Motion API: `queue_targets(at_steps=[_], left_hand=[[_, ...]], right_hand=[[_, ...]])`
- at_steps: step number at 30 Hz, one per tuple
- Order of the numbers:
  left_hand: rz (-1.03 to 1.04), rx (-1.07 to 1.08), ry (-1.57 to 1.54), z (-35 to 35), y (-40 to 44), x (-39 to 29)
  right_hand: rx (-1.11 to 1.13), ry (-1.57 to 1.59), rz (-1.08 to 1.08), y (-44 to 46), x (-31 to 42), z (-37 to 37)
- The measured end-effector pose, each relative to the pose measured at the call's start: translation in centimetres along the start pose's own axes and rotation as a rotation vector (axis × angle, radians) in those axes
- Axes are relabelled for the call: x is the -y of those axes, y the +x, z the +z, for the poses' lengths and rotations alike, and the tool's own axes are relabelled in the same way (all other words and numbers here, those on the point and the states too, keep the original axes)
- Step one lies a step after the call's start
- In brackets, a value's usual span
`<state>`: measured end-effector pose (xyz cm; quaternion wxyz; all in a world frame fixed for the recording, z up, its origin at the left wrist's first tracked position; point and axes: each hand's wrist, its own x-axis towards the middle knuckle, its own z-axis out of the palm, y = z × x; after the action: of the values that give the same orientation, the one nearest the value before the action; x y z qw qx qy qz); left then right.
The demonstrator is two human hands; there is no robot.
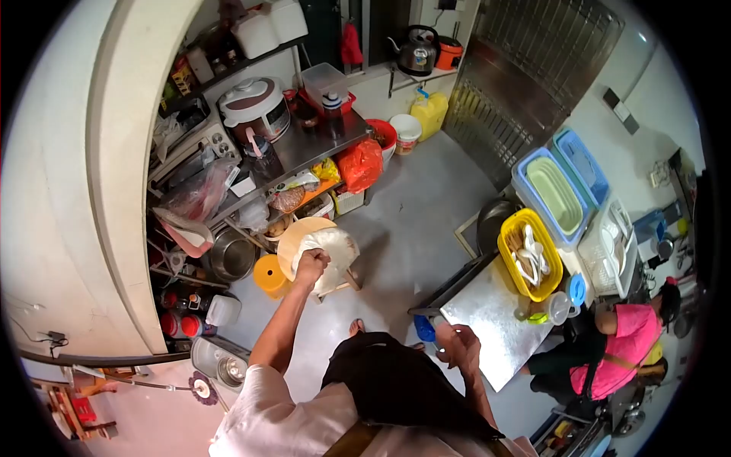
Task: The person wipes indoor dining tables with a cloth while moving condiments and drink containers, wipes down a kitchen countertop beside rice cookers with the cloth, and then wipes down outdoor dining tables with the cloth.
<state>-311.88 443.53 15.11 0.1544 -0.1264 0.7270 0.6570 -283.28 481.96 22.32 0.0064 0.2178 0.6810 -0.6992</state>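
2 hands work well apart. The left hand [311,268] is clenched, and looks to have the white sheet [308,242] pinched in its fingers, above the round board [286,250] at the stool [351,279]; cloth or plastic, I cannot tell. The right hand [460,346] is by the near edge of the worktop [487,324], fingers bent and blurred; whether it grips anything, I cannot tell.

A light, even hold should suit the sheet, since it looks thin and could drag the board askew. Lifting straight up is likely kinder than pulling sideways, as the board reaches the stool's rim.

Edges: the yellow stool [271,276] is just beside the board, and the rack [263,179] stands beyond. Floor [388,251] between stool and worktop gives room to swing. On the right, the worktop corner is near the forearm, and 1 person [624,335] is beyond it.
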Motion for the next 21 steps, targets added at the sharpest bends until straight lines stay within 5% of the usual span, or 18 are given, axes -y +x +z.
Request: queue_targets(at_steps=[3,7,12,14,18,21], left_hand=[[0.116,-0.209,0.028,-3.3,4.5,3.9],[0.043,-0.194,-0.146,-5.9,6.6,8.2],[0.125,-0.428,-0.05,-2.0,-2.1,11.1],[0.139,-0.487,0.005,-0.6,-6.9,17.0],[-0.305,-0.132,0.216,-0.8,-20.6,24.7],[-0.567,-0.31,0.325,-2.4,-30.0,28.9]], right_hand=[[0.086,0.016,-0.057,0.5,0.0,1.2],[0.23,-0.132,0.004,0.9,3.0,3.3],[0.277,-0.433,-0.166,6.1,-1.3,5.2],[0.384,-0.302,-0.107,7.0,0.0,7.9],[0.616,-0.302,0.019,11.6,-3.1,11.3],[0.737,-0.377,0.006,13.3,-4.6,15.9]])
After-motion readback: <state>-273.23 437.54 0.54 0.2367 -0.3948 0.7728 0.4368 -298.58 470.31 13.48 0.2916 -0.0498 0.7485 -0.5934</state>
